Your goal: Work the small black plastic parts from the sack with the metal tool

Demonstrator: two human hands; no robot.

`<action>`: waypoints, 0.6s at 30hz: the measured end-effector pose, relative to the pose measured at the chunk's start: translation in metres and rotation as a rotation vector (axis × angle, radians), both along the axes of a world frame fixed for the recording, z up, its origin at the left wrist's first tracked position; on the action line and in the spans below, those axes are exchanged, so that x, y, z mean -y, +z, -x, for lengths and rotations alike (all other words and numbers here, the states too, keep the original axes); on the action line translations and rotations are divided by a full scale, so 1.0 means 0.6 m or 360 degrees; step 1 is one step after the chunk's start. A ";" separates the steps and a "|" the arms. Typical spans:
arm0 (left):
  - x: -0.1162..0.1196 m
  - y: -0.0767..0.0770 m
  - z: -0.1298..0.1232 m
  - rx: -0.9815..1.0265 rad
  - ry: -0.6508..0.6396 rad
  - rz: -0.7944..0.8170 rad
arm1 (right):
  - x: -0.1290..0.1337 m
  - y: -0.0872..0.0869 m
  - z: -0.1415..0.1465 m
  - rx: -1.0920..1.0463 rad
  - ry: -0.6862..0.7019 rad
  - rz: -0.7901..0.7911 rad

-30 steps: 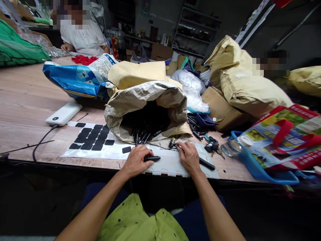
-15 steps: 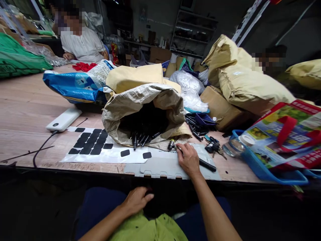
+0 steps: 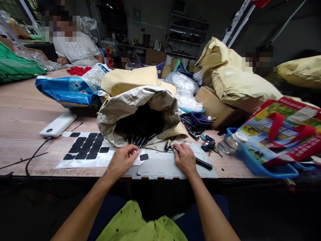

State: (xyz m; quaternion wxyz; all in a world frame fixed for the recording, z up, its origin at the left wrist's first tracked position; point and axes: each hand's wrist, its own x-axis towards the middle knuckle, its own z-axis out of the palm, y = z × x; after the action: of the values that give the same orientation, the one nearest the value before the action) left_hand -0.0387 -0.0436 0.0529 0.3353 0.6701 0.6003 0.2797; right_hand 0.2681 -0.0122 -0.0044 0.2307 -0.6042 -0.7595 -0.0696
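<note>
My right hand is closed around a small hammer lying over a grey mat. The hammer's metal and yellow head points left, and its black handle sticks out to the right. My left hand is over the edge of a white sheet, fingers curled towards the thumb; what they hold, if anything, is hidden. Just beyond it, black pen-like sticks spill from the mouth of a beige sack. Black rounded pads lie in rows on the sheet, and one loose pad lies between my hands.
A white power bank with a cable lies left. Keys, a bottle and a blue basket with a printed bag are at right. Large paper sacks stand behind. A person in white sits across the table.
My left hand has risen from my lap to the table, in front of the sack's mouth. My right hand stays on the hammer. The view has shifted slightly.
</note>
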 end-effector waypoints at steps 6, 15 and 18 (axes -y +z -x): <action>-0.088 -0.040 0.021 -0.0756 0.0629 0.0007 | 0.000 0.000 0.000 -0.0026 -0.0004 -0.0008; -0.025 -0.056 0.017 -0.0638 0.0615 -0.0403 | 0.001 0.001 0.002 -0.0020 -0.0036 0.0011; -0.005 -0.058 -0.006 -0.0450 0.0314 -0.0663 | 0.000 0.000 0.002 -0.0018 -0.0037 0.0012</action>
State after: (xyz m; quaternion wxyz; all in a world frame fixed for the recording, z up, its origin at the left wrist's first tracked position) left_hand -0.0353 -0.0408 0.0184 0.0742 0.6953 0.6331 0.3320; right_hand 0.2669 -0.0121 -0.0045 0.2319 -0.6142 -0.7514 -0.0661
